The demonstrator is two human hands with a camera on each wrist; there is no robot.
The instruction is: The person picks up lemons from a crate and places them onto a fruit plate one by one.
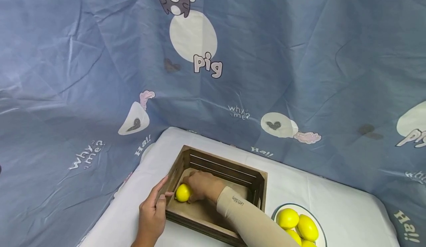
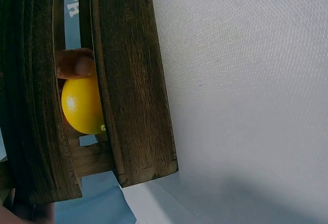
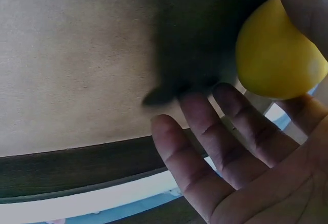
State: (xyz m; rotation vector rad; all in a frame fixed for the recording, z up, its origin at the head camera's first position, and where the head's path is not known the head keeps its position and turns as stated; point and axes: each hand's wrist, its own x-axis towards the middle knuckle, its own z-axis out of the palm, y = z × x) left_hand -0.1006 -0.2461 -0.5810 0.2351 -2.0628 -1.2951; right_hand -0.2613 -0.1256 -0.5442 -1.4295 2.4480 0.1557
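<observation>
Inside a dark brown wooden crate (image 1: 196, 225), my right hand (image 1: 203, 186) holds a yellow lemon (image 1: 183, 193) near the left end. The right wrist view shows the lemon (image 3: 277, 52) pinched between thumb and index finger, while the other fingers (image 3: 189, 167) spread apart over the crate floor. My left hand (image 1: 152, 214) is at the crate's left end, its fingers fairly straight against the rim. Through a gap between the crate's slats (image 2: 133, 80), the left wrist view shows the lemon (image 2: 82, 106) and a right fingertip; only a bit of my left hand appears in the lower left corner.
A white plate or bowl with a dark rim (image 1: 321, 228) holds several lemons (image 1: 307, 227) right of the crate, cut off by the frame's bottom edge. A white cloth (image 1: 352, 210) covers the table. Blue printed fabric (image 1: 246, 77) hangs behind and at the left.
</observation>
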